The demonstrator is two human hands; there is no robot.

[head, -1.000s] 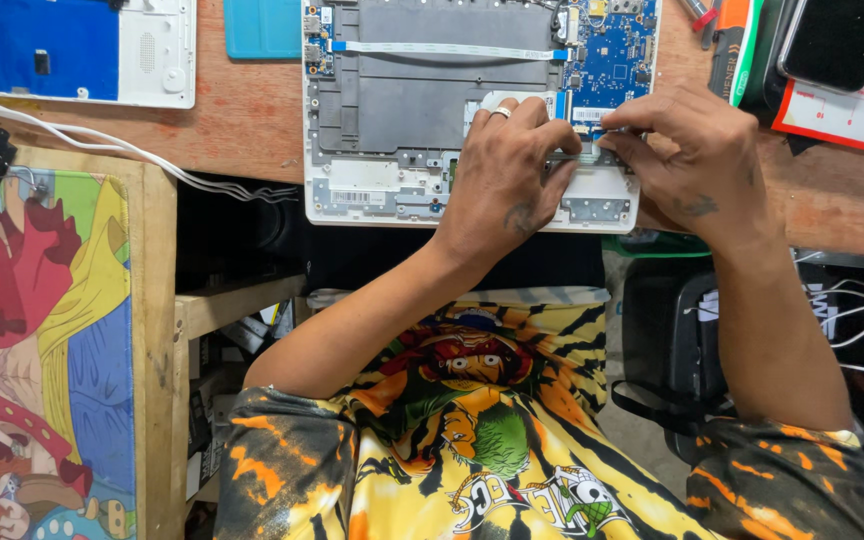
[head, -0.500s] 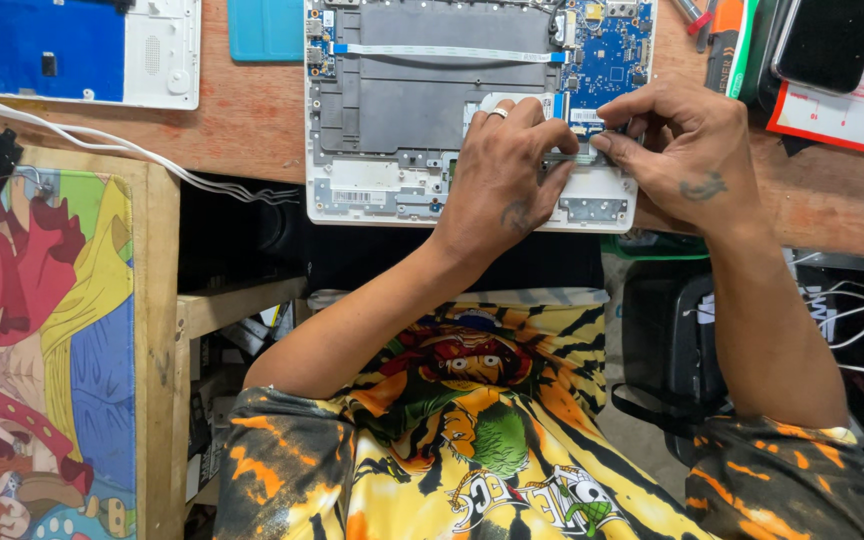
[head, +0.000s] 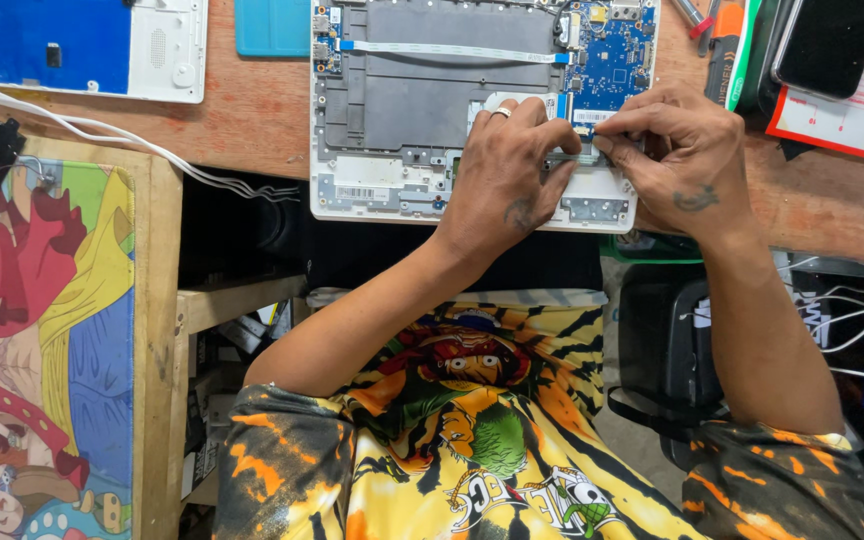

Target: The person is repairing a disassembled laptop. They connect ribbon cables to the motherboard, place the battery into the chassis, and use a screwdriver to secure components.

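Observation:
An opened white laptop base (head: 372,190) lies on the wooden bench, its grey inner plate (head: 412,100) and blue circuit board (head: 614,60) exposed. My left hand (head: 507,175), with a ring on one finger, rests on the lower right part of the base. My right hand (head: 677,155) faces it from the right. Between their fingertips both hands pinch a thin grey-green strip (head: 576,158), just below the circuit board. My fingers hide the ends of the strip.
A white device with a blue panel (head: 82,45) and a teal pad (head: 272,25) lie at the back left. White cables (head: 102,135) cross the bench. A black phone (head: 832,45) and screwdrivers (head: 702,20) sit at the back right. A cartoon-print mat (head: 42,330) covers the left side table.
Both hands stay over the same spot on the laptop base. The fingers have shifted slightly around the thin strip.

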